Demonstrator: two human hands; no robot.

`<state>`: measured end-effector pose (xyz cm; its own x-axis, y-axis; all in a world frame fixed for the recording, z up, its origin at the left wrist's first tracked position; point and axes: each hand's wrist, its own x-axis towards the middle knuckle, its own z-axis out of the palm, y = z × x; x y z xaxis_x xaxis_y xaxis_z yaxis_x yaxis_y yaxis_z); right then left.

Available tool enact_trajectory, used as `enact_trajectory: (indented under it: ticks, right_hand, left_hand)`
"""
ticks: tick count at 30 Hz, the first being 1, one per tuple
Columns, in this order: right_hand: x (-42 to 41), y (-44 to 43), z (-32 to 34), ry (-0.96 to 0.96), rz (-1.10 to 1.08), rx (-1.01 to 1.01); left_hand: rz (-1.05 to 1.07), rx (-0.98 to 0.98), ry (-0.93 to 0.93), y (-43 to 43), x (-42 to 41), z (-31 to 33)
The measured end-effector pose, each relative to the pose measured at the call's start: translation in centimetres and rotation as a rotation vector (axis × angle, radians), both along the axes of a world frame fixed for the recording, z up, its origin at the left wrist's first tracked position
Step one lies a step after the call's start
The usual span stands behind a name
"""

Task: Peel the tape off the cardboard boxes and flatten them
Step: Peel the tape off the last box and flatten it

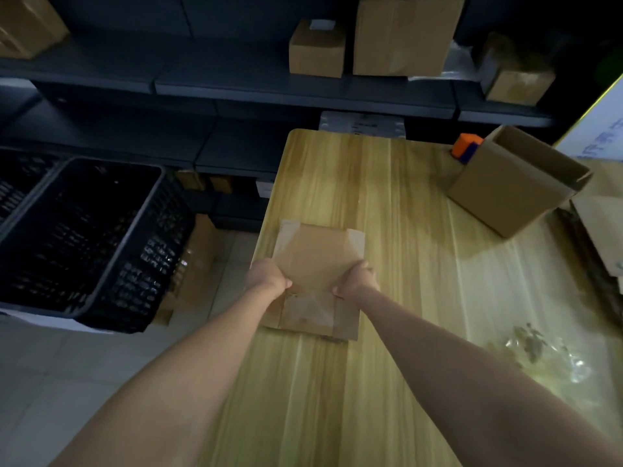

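A flattened cardboard box [317,254] lies on the wooden table [387,203] near its left edge, with clear tape across its near flap. My left hand [266,276] grips the box's left edge. At the right edge my right hand [357,278] grips it too, thumb on top. Both sets of fingers curl round the sides. An open, upright cardboard box [512,183] stands at the far right of the table.
A crumpled wad of clear tape [546,355] lies at the table's right. An orange and blue tool [467,146] sits behind the open box. Black plastic crates [87,237] stand on the floor to the left. Dark shelves [303,89] with more boxes run behind the table.
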<state>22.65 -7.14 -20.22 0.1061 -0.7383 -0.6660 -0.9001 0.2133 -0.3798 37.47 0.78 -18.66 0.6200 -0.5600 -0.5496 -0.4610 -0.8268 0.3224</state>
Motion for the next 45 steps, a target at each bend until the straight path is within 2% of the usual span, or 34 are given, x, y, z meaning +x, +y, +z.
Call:
enact_trajectory:
  ticks: [7,11,16,20,23,25,28,31,37,42,45]
  right_hand:
    - [-0.6,-2.3,-1.0,0.117,-0.008,-0.08]
    - [-0.8,-2.4,-1.5,0.052,-0.007,-0.069]
    - [-4.0,-3.5,0.7,-0.034,0.072,-0.057]
    - [-9.3,-7.5,4.6,0.067,0.044,-0.331]
    - [-13.6,-11.2,7.8,0.17,-0.029,-0.563]
    - [-16.2,-13.5,9.6,0.227,-0.045,-0.694]
    - [-19.8,-16.7,11.1,0.273,-0.022,-0.825]
    - [-23.0,-19.6,11.5,0.313,0.062,-0.815]
    - [-25.6,-22.9,10.4,0.396,0.169,-0.611]
    - [-24.8,-22.3,10.8,0.364,0.242,-0.811]
    - [-24.0,-21.4,13.2,0.185,0.169,-0.829]
  left_hand:
    - [0.024,-0.105,0.008,-1.7,-0.3,-0.1]
    - [0.013,-0.101,-0.023,-1.9,-0.4,0.5]
    - [-0.042,0.018,-0.032,-2.9,-1.3,2.0]
    - [-0.093,0.006,-0.194,-4.7,-3.6,4.7]
    - [-0.212,-0.159,-0.292,-6.9,-7.0,6.8]
    - [-0.322,-0.319,-0.253,-8.7,-10.1,8.2]
    - [-0.456,-0.489,-0.078,-11.2,-15.1,10.3]
    - [-0.539,-0.59,-0.029,-13.4,-19.3,11.8]
    - [-0.558,-0.656,-0.037,-15.6,-24.1,12.8]
    - [-0.542,-0.647,-0.037,-15.3,-24.9,12.8]
    - [-0.536,-0.642,-0.011,-14.9,-25.0,13.2]
